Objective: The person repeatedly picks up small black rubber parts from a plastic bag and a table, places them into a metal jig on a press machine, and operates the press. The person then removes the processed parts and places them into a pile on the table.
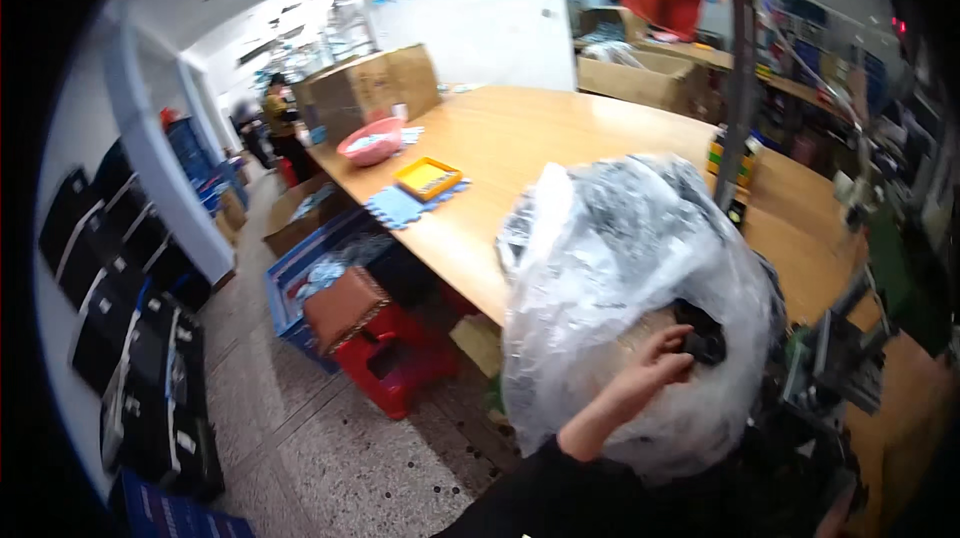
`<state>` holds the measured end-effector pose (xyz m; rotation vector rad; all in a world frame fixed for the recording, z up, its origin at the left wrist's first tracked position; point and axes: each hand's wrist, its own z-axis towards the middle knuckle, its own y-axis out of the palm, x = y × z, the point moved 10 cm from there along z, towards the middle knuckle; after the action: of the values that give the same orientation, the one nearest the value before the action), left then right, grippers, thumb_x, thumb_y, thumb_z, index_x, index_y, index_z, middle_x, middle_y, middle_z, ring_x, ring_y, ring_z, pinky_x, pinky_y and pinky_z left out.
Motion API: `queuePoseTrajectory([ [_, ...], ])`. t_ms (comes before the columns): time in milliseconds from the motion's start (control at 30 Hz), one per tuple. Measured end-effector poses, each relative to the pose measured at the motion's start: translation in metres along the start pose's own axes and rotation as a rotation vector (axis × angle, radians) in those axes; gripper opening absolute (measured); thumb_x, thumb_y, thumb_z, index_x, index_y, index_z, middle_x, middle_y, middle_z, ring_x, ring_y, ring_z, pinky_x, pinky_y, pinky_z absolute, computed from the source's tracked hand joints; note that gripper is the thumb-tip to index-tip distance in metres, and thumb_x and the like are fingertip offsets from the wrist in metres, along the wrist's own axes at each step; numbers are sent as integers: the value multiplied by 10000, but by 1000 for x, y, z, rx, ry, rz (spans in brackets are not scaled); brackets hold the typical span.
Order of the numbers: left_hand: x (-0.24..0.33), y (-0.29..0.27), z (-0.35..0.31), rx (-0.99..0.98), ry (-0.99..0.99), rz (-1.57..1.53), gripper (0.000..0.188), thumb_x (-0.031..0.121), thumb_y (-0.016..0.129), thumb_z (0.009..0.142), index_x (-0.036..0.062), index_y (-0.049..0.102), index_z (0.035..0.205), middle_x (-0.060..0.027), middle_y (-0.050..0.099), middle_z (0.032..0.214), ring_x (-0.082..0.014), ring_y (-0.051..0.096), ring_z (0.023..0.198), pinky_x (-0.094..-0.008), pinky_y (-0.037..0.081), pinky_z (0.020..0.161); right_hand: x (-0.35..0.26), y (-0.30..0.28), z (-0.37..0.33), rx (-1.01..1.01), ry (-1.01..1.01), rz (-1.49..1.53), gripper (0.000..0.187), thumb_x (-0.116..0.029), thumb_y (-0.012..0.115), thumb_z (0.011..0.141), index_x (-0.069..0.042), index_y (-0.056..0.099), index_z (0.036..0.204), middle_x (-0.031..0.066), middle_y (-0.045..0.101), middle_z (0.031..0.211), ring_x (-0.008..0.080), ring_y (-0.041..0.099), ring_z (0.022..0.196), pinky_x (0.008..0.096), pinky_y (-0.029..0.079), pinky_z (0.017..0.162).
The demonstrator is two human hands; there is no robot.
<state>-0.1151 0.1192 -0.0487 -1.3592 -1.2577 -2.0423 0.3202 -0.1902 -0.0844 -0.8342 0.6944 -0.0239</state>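
A large clear plastic bag (600,268) bulges at the near side of the table, with dark parts showing through its film. Inside its mouth sit black pieces (703,336), too blurred to name. My left hand (645,373) reaches over the bag from below, fingers stretched and a little apart. Its fingertips are at the edge of the black pieces, and no grip on them shows. Low at the right rim, beside a dark metal fixture (825,368), only a blurred patch of my right hand (838,513) appears; its fingers are hidden.
On the wooden table (580,123) are a yellow tray (428,178), blue foam mat (395,208), pink basin (370,143) and cardboard box (370,88). A metal post (738,88) rises behind the bag. Red stool (395,378), blue crate (290,288) and stacked black cases (150,368) stand left. People work far off.
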Motion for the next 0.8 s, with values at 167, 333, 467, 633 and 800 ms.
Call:
queuePoseTrajectory([
  [167, 11, -26, -52, 247, -15, -92, 487, 148, 582, 955, 60, 416, 1404, -130, 494, 1212, -233, 606, 1007, -365, 521, 880, -70, 22, -4, 10, 95, -51, 288, -175, 474, 1000, -5, 633, 1168, 157, 600, 1245, 297, 544, 1176, 379, 405, 1005],
  [333, -10, 11, -56, 169, -107, -173, 490, 90, 587, 923, 6, 424, 1377, -140, 558, 1159, -221, 627, 921, -343, 535, 819, -182, 3, 5, 170, -194, 154, 292, -98, 715, 850, -19, 568, 1089, 119, 579, 1035, 254, 585, 939, 354, 461, 816],
  [467, -30, 33, -59, 53, -164, -151, 503, 106, 652, 885, -11, 453, 1333, -123, 569, 1160, -219, 625, 925, -352, 524, 822, -223, 25, 39, 141, -232, 63, 541, -252, 777, 795, -21, 518, 1210, 165, 560, 1121, 329, 552, 1060, 442, 441, 887],
  [633, -34, 41, -65, 55, -210, -144, 552, 95, 706, 843, -32, 459, 1320, -109, 580, 1148, -214, 615, 953, -346, 513, 837, -251, 46, 79, 187, -161, 164, 498, -274, 797, 760, -20, 574, 1126, 132, 605, 1063, 291, 575, 989, 407, 452, 833],
  [800, -28, 50, -67, 31, -232, -12, 623, 9, 726, 792, -39, 450, 1348, -108, 585, 1168, -183, 595, 1034, -324, 498, 892, -247, 62, 90, 209, -156, 90, 439, -333, 790, 752, -29, 608, 1011, 128, 601, 928, 317, 581, 886, 444, 431, 787],
])
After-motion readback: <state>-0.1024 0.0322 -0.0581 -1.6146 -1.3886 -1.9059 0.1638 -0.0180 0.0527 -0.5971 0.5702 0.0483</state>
